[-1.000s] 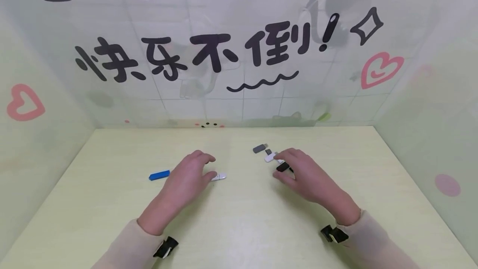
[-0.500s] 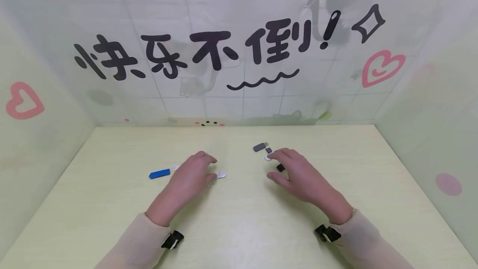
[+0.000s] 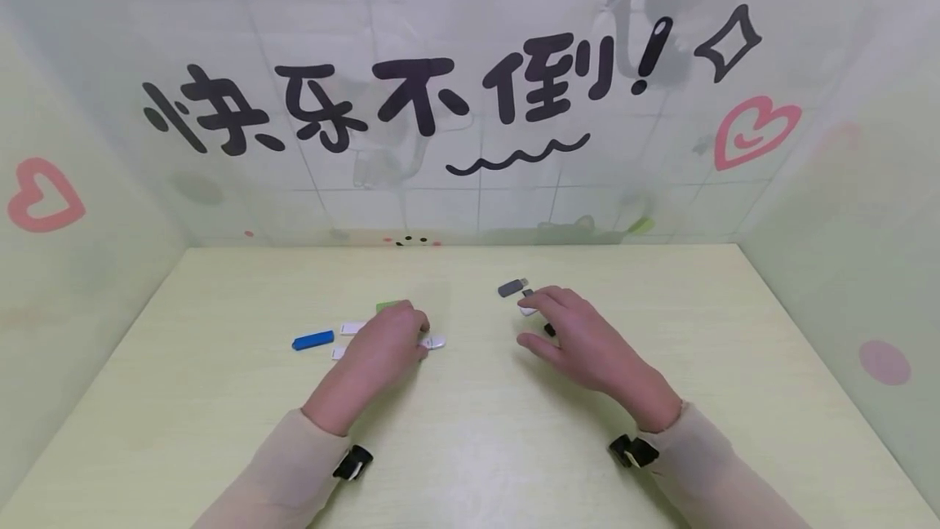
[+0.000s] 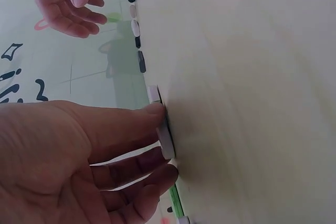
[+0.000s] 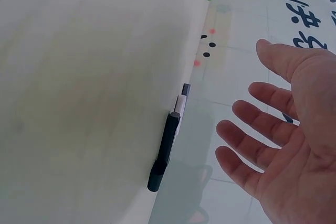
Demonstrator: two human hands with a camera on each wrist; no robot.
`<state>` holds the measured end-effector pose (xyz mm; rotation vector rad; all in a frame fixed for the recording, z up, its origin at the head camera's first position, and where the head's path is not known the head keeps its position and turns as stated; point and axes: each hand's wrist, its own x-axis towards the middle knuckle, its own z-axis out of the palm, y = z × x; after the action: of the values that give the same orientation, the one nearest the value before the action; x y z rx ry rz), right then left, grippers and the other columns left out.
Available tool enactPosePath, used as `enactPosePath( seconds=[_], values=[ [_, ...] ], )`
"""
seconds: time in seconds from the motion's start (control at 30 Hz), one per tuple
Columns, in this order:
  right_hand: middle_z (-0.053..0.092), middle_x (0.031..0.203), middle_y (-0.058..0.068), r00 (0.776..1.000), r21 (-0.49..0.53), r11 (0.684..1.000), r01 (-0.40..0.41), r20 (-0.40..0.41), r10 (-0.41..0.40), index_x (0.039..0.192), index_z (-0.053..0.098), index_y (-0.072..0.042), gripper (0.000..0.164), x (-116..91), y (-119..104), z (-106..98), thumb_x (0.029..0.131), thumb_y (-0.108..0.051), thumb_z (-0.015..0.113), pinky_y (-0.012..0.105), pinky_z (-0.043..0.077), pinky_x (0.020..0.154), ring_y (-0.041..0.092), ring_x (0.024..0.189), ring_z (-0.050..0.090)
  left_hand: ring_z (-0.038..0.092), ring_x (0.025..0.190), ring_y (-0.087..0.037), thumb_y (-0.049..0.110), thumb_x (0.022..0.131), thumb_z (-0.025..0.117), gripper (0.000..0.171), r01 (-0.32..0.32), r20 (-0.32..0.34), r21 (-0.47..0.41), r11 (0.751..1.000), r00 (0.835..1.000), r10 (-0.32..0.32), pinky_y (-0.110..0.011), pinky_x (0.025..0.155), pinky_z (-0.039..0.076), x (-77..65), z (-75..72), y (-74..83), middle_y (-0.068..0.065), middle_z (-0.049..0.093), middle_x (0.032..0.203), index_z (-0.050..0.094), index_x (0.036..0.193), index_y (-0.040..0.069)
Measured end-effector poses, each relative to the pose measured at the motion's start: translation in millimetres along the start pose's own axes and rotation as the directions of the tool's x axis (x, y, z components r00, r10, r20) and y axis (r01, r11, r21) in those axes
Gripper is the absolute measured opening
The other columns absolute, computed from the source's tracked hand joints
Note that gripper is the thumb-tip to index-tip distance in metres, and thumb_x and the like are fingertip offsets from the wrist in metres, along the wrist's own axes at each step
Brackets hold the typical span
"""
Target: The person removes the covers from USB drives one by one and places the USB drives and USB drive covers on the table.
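My left hand (image 3: 382,353) is low over the table, its thumb and fingers pinching a white USB stick (image 3: 436,343). The left wrist view shows the thumb on the near side of that white stick (image 4: 167,142) and fingers curled behind it. Partly under this hand lie two more white sticks (image 3: 351,328) and a green one (image 3: 385,305). To its left is a blue USB stick (image 3: 313,340). My right hand (image 3: 580,341) hovers with loosely bent fingers, holding nothing. Near its fingers are a white stick (image 3: 526,311) and a black stick (image 5: 167,140), largely hidden in the head view.
A grey USB stick (image 3: 512,288) with a metal plug lies beyond the right hand. The pale wooden table (image 3: 477,447) runs back to a wall (image 3: 477,162) with large black lettering, and side walls stand left and right.
My left hand has closed its fingers on the white stick and shifted slightly right, uncovering the green and other white sticks. My right hand has drifted slightly left.
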<state>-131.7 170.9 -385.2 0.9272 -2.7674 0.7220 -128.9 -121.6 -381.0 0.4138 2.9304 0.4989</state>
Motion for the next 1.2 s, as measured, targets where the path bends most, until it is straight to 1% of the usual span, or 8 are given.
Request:
enactPosePath(
  seconds=[0.2,0.37,0.53,0.7,0.83,0.93,1.07,1.2],
  values=[
    [0.066,0.133,0.013,1.000,-0.008,1.000,0.006,-0.004,-0.006,0.134,0.067,-0.003,0.045,3,-1,1,0.097,-0.025,0.081,0.049,0.051,0.108,0.032,0.125,0.062,0.060,0.082,-0.019,0.006,0.094,0.080,0.010,0.001,0.012,0.020,1.000,1.000,-0.001,-0.034,0.074,0.058,1.2,-0.1,1.1,-0.005,0.065,0.092,0.077,0.102,0.001],
    [0.066,0.132,0.014,1.000,-0.015,1.000,0.015,-0.008,-0.015,0.133,0.067,-0.002,0.045,5,-2,1,0.097,-0.024,0.082,0.051,0.051,0.107,0.033,0.124,0.063,0.060,0.082,-0.018,0.006,0.096,0.078,0.006,0.008,0.020,0.021,1.000,1.000,-0.009,-0.035,0.073,0.058,1.2,-1.3,2.4,-0.005,0.066,0.092,0.077,0.100,0.002],
    [0.066,0.132,0.014,1.000,-0.014,1.000,0.017,0.001,-0.016,0.133,0.068,-0.002,0.045,7,-4,1,0.097,-0.024,0.081,0.050,0.051,0.107,0.033,0.124,0.063,0.060,0.081,-0.018,0.006,0.096,0.078,0.008,-0.012,-0.012,0.019,1.000,1.000,0.012,-0.035,0.074,0.058,0.5,-3.0,4.7,-0.005,0.065,0.091,0.076,0.102,0.000],
    [0.067,0.132,0.013,1.000,-0.011,1.000,0.014,0.015,-0.014,0.133,0.068,-0.002,0.044,10,-4,1,0.097,-0.024,0.081,0.049,0.052,0.106,0.032,0.123,0.063,0.062,0.082,-0.019,0.005,0.096,0.078,0.011,-0.055,-0.079,0.014,0.998,0.995,0.056,-0.035,0.076,0.059,1.8,-4.7,10.0,-0.006,0.064,0.093,0.076,0.105,-0.001],
    [0.067,0.130,0.012,0.999,0.006,1.000,0.005,0.035,-0.006,0.135,0.067,-0.002,0.045,14,-6,1,0.099,-0.025,0.079,0.048,0.052,0.106,0.030,0.121,0.064,0.063,0.083,-0.019,0.004,0.095,0.079,0.011,-0.096,-0.133,0.025,0.995,0.986,0.098,-0.034,0.078,0.060,4.7,-5.5,15.3,-0.005,0.063,0.094,0.076,0.105,0.000],
    [0.067,0.132,0.012,0.999,0.047,0.999,0.007,0.038,-0.009,0.137,0.066,-0.002,0.046,18,-7,2,0.100,-0.024,0.078,0.048,0.052,0.105,0.030,0.120,0.064,0.062,0.083,-0.018,0.006,0.095,0.081,0.012,-0.124,-0.171,0.045,0.991,0.977,0.130,-0.033,0.078,0.060,6.2,-5.6,18.9,-0.004,0.062,0.094,0.075,0.105,0.001],
    [0.066,0.135,0.010,0.999,0.116,0.993,0.003,0.035,-0.007,0.138,0.065,-0.002,0.044,23,-8,4,0.102,-0.024,0.075,0.046,0.054,0.103,0.031,0.117,0.066,0.062,0.085,-0.019,0.007,0.096,0.080,0.014,-0.166,-0.214,0.063,0.984,0.961,0.176,-0.032,0.079,0.059,7.9,-5.5,23.1,-0.004,0.062,0.096,0.075,0.107,0.002],
    [0.067,0.136,0.011,0.998,0.177,0.984,-0.028,0.052,0.019,0.137,0.065,-0.001,0.042,28,-9,5,0.103,-0.025,0.073,0.045,0.055,0.099,0.030,0.116,0.067,0.062,0.086,-0.021,0.005,0.096,0.079,0.014,-0.217,-0.258,0.075,0.973,0.938,0.230,-0.033,0.080,0.059,10.2,-5.6,27.6,-0.006,0.063,0.098,0.074,0.108,0.000]
  ],
)
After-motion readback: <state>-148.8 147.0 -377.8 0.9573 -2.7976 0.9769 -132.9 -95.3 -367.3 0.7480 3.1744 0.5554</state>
